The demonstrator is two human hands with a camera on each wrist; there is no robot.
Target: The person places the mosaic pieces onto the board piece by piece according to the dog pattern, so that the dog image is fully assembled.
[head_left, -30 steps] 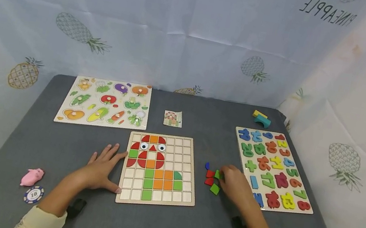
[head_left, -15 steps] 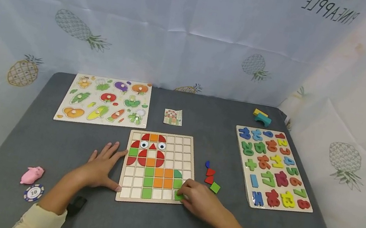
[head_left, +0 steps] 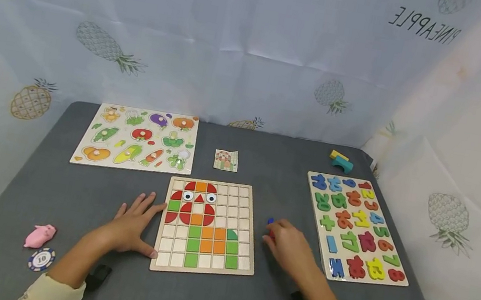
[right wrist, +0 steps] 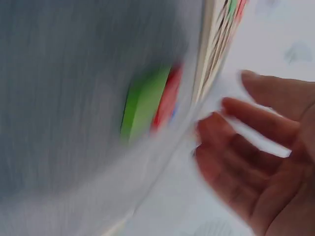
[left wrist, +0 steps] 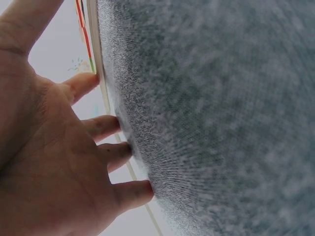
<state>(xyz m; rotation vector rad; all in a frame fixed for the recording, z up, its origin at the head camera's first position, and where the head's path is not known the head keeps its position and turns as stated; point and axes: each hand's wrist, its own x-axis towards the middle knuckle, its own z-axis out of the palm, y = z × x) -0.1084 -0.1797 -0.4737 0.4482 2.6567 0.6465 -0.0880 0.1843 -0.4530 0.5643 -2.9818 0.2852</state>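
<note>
The wooden grid board (head_left: pixel 233 212) lies mid-table, with red, orange and green pieces and two eye pieces forming a figure. A green square tile (head_left: pixel 231 262) sits in its bottom row. My left hand (head_left: pixel 130 227) is spread flat on the table, thumb and index finger at the board's left edge. My right hand (head_left: pixel 292 249) hovers over the loose pieces right of the board, covering most of them. In the right wrist view its fingers are apart with nothing between them, near a green block (right wrist: pixel 145 105) and a red piece (right wrist: pixel 168 96). A blue piece (head_left: pixel 270 221) peeks out beyond the fingers.
A vegetable puzzle board (head_left: pixel 145 147) lies back left and a number puzzle board (head_left: pixel 339 217) on the right. A small picture card (head_left: pixel 226 160) lies behind the grid. Yellow and teal blocks (head_left: pixel 342 163) sit back right; a pink pig (head_left: pixel 40 236) and poker chip (head_left: pixel 41 259) front left.
My right hand carried a green square tile from the loose pieces to the board's bottom row, let it go and moved back right. My left hand has stayed at the board's edge.
</note>
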